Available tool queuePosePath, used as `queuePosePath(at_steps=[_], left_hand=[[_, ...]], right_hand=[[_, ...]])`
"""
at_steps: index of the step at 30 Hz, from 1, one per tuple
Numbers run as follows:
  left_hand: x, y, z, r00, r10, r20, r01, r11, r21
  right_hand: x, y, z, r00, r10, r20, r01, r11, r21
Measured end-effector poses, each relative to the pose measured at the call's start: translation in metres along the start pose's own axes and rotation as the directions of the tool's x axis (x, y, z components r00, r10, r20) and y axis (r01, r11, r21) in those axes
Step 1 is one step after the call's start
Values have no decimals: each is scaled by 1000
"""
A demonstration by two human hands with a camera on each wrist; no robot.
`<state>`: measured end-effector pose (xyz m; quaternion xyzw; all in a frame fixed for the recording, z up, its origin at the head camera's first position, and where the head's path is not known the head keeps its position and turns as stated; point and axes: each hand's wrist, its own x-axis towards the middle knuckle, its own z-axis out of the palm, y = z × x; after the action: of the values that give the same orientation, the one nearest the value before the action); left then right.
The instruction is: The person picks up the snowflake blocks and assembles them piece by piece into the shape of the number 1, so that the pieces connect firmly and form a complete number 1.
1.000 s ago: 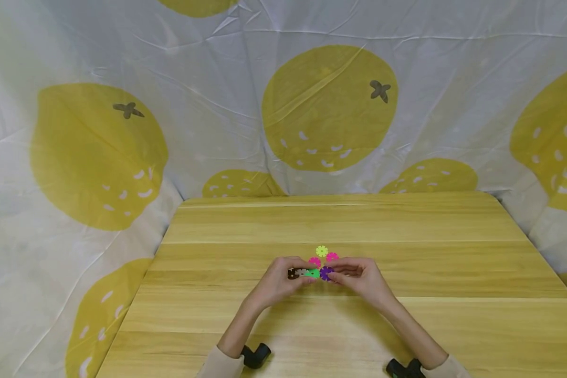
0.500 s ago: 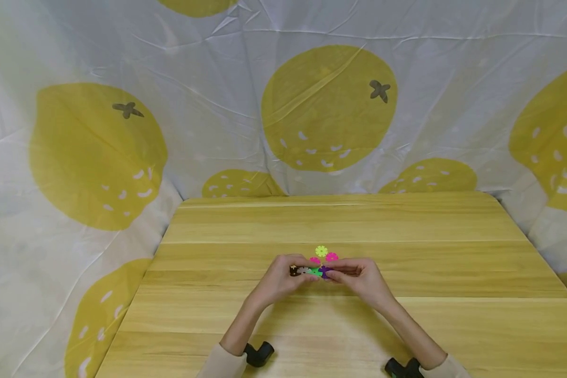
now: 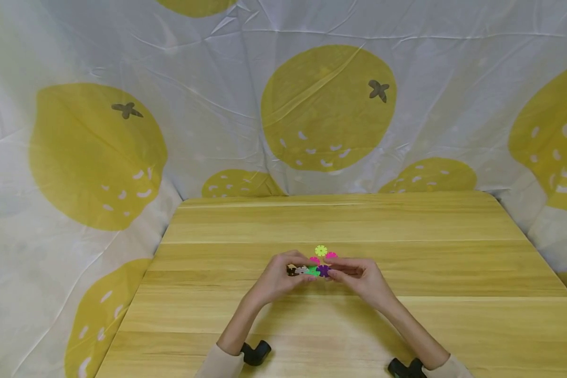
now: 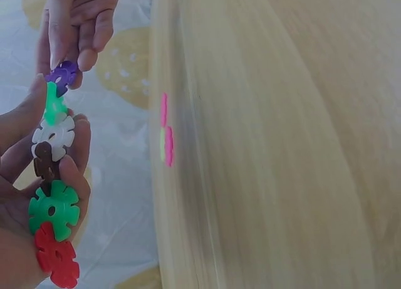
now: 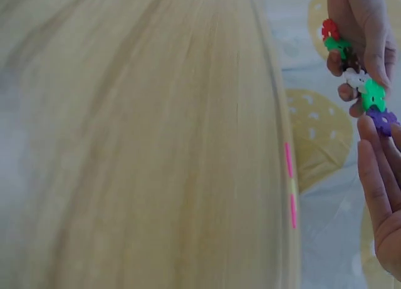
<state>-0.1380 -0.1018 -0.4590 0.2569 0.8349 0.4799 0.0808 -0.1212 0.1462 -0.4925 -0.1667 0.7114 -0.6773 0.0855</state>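
Note:
My left hand (image 3: pixel 276 277) grips a chain of notched snowflake discs. In the left wrist view the chain runs from a red disc (image 4: pixel 57 257) through a green disc (image 4: pixel 54 210), a brown disc (image 4: pixel 45 162) and a white disc (image 4: pixel 53 138) to a bright green disc (image 4: pixel 54 106) by the thumb. A purple disc (image 4: pixel 62 77) meets the bright green one at the chain's far end. My right hand (image 3: pixel 363 279) pinches that purple disc between thumb and fingers. Both hands are close together above the table, fingertips nearly facing.
Just beyond the hands, a yellow disc (image 3: pixel 321 251) and two pink discs, one pink disc (image 3: pixel 332 255) on the right, lie on the wooden table (image 3: pixel 406 226). A lemon-print cloth (image 3: pixel 208 105) hangs behind the table. Black devices (image 3: pixel 256 353) are strapped at both wrists.
The purple disc has moved slightly left against the bright green disc. It turned more edge-on midway and now shows its face again. Both hands have shifted only a little.

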Motion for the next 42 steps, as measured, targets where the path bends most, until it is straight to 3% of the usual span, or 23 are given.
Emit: queuePosePath(at_steps=[13, 22, 29, 35, 42], left_hand=[[-1, -3, -2, 1000, -15, 7, 15, 998, -64], [-4, -6, -7, 995, -56, 82, 58, 998, -21], [-3, -3, -7, 988, -61, 142, 60, 998, 8], [-3, -1, -1, 994, -37, 105, 37, 999, -1], [-3, -2, 8, 1000, -26, 7, 26, 1000, 1]], right_hand=[[2, 0, 2, 998, -53, 32, 51, 998, 42], [3, 2, 7, 999, 34, 29, -39, 984, 175], [4, 0, 8, 990, 138, 25, -140, 968, 207], [6, 3, 9, 986, 162, 27, -164, 960, 229], [10, 5, 13, 979, 205, -12, -196, 948, 250]])
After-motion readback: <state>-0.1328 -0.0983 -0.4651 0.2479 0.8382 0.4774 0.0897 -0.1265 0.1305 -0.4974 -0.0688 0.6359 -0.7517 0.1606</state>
